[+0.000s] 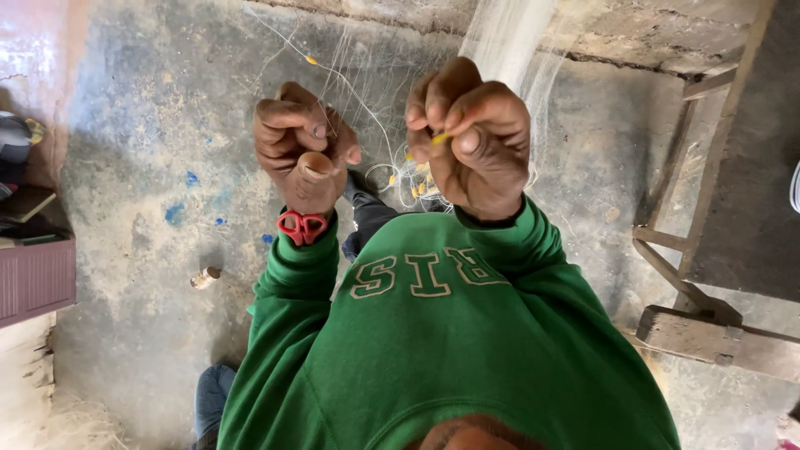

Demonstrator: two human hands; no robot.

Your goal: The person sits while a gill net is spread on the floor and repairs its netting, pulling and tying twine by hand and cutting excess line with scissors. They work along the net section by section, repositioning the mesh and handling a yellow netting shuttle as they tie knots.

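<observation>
Two bare hands raised in front of a green sweatshirt [433,333] with pale block lettering across the chest. Left hand [304,150] is fisted shut around thin strands of white translucent fishing net [500,42]; small red-handled scissors [302,225] hang at that wrist. Right hand [475,137] pinches a small yellow netting needle [439,138] between thumb and curled fingers, closed tight. Net runs from both fists up toward the wall, with small yellow beads [417,185] bunched low between the hands (one more higher on a strand). Floor is rough grey concrete floor [150,167], stained, with blue paint flecks. Wooden bench frame [692,250] stands at right; purple ribbed box [33,279] at left edge, dark items on top (kind unclear).
</observation>
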